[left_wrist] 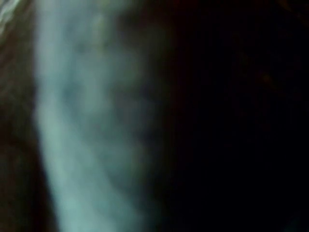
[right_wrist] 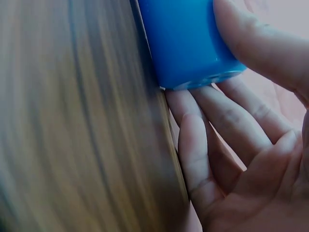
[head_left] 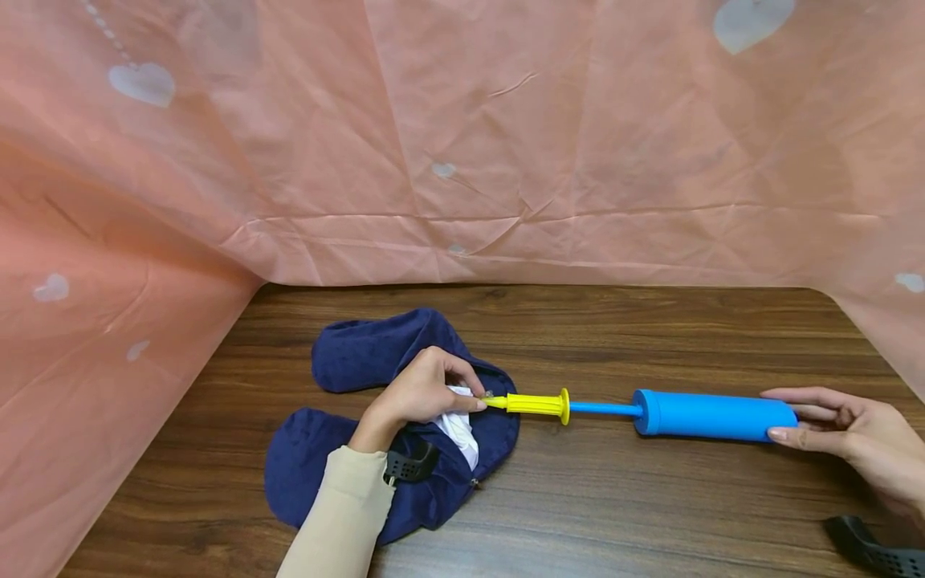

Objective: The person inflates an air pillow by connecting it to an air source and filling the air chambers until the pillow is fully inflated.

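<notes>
A navy U-shaped neck pillow [head_left: 405,345] lies flat with an opening in its cover, where a white inner lining [head_left: 459,429] shows. My left hand [head_left: 426,389] reaches over it and pinches a small clear valve between thumb and fingers, right at the nozzle tip of a hand pump [head_left: 715,415]. The pump has a yellow ribbed end [head_left: 533,405], a thin blue rod drawn out, and a blue barrel. With thumb and fingers, my right hand [head_left: 849,433] grips the barrel's far end [right_wrist: 188,43]. The left wrist view is dark and blurred.
Dark wood-grain tabletop [head_left: 650,506] lies beneath everything. A pink cloth [head_left: 462,120] with pale hearts hangs along the back and both sides. Black straps are on both wrists, the right one [head_left: 867,550] near the lower right corner.
</notes>
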The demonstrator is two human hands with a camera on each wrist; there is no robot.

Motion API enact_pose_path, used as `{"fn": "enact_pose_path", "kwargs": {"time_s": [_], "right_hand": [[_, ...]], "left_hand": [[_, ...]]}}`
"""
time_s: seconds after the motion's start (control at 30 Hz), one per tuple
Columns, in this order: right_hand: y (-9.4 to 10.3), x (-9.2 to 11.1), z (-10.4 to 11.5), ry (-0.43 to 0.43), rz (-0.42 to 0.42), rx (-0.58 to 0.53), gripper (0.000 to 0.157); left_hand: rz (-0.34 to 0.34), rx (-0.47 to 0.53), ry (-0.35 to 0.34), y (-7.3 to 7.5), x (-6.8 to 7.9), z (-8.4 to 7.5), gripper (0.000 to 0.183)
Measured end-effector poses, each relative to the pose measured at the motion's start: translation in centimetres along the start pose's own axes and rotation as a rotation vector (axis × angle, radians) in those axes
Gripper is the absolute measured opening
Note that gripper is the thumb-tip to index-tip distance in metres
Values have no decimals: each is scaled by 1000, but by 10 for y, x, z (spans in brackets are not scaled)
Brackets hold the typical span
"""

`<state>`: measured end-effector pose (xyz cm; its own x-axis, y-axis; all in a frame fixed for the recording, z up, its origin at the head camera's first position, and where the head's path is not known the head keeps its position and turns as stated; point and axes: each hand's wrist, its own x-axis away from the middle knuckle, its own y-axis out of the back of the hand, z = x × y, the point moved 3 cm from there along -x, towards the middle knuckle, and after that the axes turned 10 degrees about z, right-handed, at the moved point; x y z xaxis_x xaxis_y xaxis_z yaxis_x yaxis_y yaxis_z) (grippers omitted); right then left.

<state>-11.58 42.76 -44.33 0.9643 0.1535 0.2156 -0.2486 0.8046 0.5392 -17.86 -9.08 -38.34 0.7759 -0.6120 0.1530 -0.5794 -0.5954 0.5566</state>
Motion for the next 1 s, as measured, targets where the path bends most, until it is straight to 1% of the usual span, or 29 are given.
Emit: {"fn": "enact_pose_path", "kwargs": {"time_s": [0.2, 0.43, 0.63, 0.77, 1.0], "right_hand": [[-18, -2, 20, 12, 24, 21, 39], [-41, -6, 39, 4, 64, 16, 46], [-58, -9, 48, 30, 95, -8, 47], [-63, -9, 52, 39, 106, -27, 46], [-60, -10, 50, 71, 71, -79, 42]], "left_hand": [[6, 15, -12, 0, 1, -3, 4], [0, 3, -10, 0, 1, -3, 4], [1, 1, -10, -1, 0, -2, 4], [-2, -5, -10, 0, 1, -3, 4], [-5, -29, -12, -1, 0, -4, 5]]}}
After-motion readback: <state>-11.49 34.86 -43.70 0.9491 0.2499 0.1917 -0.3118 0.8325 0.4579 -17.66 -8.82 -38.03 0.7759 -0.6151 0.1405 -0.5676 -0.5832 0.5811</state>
